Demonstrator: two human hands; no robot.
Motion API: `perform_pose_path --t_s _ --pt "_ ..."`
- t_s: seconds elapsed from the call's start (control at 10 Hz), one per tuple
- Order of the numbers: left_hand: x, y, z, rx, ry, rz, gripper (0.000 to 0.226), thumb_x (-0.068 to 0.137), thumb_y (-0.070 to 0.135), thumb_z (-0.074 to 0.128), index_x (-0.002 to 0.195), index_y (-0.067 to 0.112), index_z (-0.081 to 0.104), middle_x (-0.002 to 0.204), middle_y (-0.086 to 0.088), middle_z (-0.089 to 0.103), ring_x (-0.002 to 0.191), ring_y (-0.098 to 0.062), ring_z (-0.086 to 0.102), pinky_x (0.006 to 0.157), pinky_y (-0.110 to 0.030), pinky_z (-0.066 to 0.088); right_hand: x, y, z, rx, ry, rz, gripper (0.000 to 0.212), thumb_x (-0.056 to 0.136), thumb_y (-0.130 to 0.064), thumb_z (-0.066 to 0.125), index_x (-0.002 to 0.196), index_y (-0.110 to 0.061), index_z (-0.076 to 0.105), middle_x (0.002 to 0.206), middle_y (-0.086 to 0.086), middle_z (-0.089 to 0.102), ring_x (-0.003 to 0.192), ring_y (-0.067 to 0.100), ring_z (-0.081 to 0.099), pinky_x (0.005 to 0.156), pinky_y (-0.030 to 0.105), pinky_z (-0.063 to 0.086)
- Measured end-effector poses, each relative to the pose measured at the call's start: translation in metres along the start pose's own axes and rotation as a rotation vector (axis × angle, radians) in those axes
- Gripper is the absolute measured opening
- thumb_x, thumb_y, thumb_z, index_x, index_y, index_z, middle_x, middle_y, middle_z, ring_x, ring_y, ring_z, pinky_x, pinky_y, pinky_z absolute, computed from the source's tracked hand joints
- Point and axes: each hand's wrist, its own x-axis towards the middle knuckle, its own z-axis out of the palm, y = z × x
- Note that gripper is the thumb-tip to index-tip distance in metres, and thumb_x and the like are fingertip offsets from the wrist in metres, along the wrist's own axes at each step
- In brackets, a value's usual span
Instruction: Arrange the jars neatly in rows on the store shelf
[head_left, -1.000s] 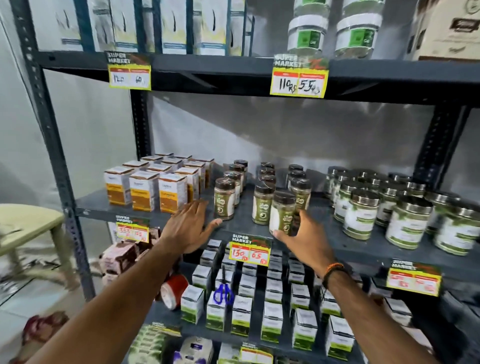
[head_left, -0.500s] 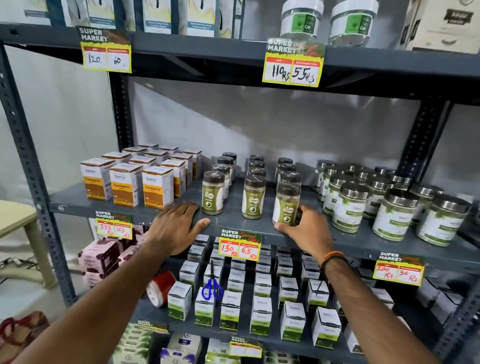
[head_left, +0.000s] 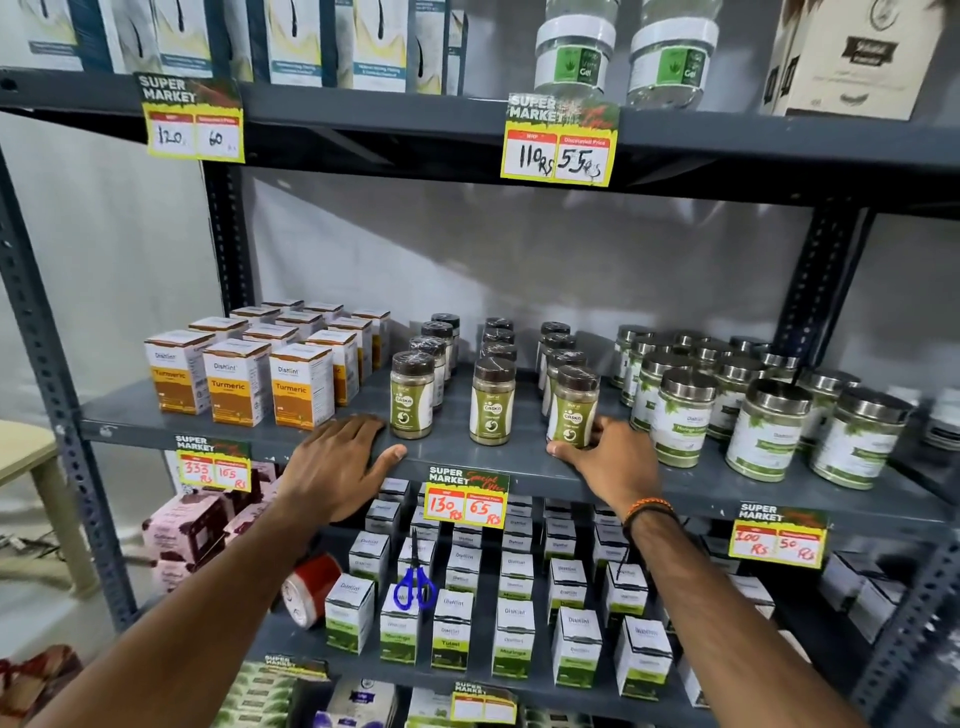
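Observation:
Small brown-lidded jars of green powder stand in three rows running front to back on the grey middle shelf (head_left: 457, 453). The front jars are the left one (head_left: 412, 395), the middle one (head_left: 492, 402) and the right one (head_left: 571, 408). My right hand (head_left: 618, 462) wraps the base of the front right jar, with the thumb at its lower left and the fingers on its right side. My left hand (head_left: 337, 462) lies flat and open on the shelf's front edge, just left of the left front jar and not touching it.
Turmeric boxes (head_left: 239, 382) fill the shelf's left end. Larger steel-lidded jars (head_left: 769, 431) crowd the right, close to my right hand. A price tag (head_left: 465, 496) hangs below the jars. Small boxes and blue scissors (head_left: 415, 584) sit on the lower shelf. A stool (head_left: 26, 457) stands at the left.
The front right jar, earlier forward and skewed, now stands in line with the other front jars with my right hand still on it. My left hand settled flat onto the shelf edge.

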Motion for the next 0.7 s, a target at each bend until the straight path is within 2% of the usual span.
perform_pose_path --t_s 0.5,0.7 --pt "-0.0014 0.0015 -0.0011 -0.017 -0.013 -0.014 0.086 0.098 0.077 0.012 0.146 0.017 0.050 0.147 -0.009 0.059 0.133 -0.028 0.054 0.110 -0.048 0.043 0.0017 0.0013 0.0009 0.030 -0.031 -0.003 0.052 0.069 -0.065 0.086 0.107 -0.030 0.079 0.095 -0.013 0.080 0.082 0.006 0.072 0.075 0.028 0.061" --pt "0.0007 0.0013 0.0012 -0.012 -0.013 -0.013 0.086 0.098 0.078 0.011 0.147 0.018 0.049 0.147 -0.009 0.059 0.134 -0.027 0.054 0.110 -0.048 0.043 0.0020 0.0026 0.0047 0.036 -0.010 0.004 0.054 0.067 -0.069 0.085 0.104 -0.030 0.079 0.092 -0.014 0.079 0.077 0.003 0.070 0.070 0.026 0.060"
